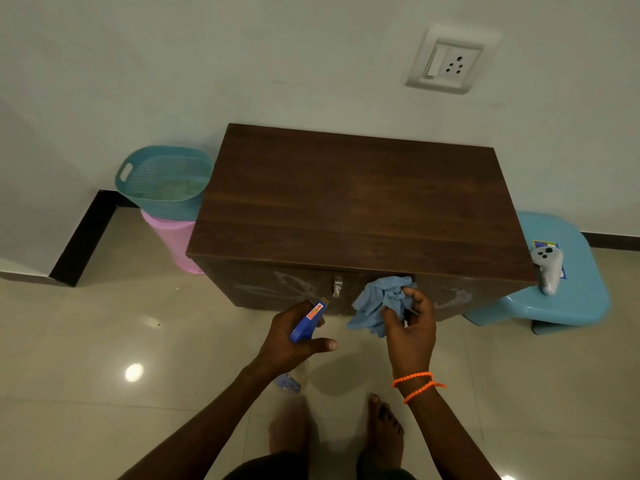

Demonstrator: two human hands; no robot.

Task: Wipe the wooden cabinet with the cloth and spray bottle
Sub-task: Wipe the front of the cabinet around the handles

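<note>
A low, dark wooden cabinet (pixel 353 202) stands against the white wall, its bare top facing me and a metal handle (pixel 337 285) on its front. My left hand (pixel 294 341) grips a spray bottle with a blue trigger head (pixel 306 323), its nozzle pointing toward the cabinet front; the bottle body hangs mostly hidden below my hand. My right hand (pixel 410 327) holds a crumpled light-blue cloth (pixel 381 303) just in front of the cabinet's upper front edge, right of the handle.
A teal basket (pixel 162 178) sits stacked on a pink bin (pixel 173 240) left of the cabinet. A light-blue plastic stool (pixel 568 292) with a white controller (pixel 549 268) stands to the right. My bare feet are on the glossy tiled floor (pixel 138 341).
</note>
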